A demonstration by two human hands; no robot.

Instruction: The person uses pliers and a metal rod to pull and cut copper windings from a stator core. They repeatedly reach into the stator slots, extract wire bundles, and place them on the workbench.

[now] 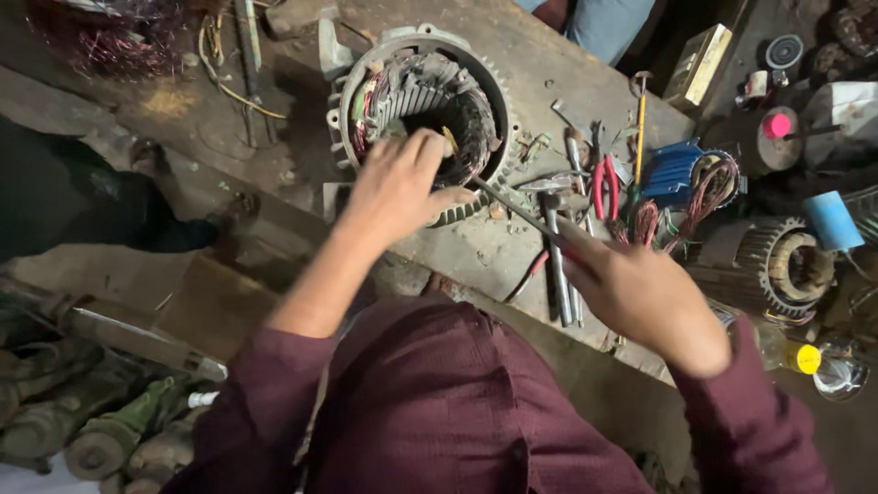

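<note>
Right now your left hand (398, 187) rests fingers curled on the motor stator (421, 114) at the bench's centre, steadying it, while your right hand (640, 297) grips a thin metal rod (512, 206) angled into its windings.

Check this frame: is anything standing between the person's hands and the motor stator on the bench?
Nothing visible does. The left hand already rests on the rim of the motor stator, fingers at its windings. The right hand holds a thin metal rod whose tip reaches the stator's opening; loose tools lie beside it, not across its path.
</note>
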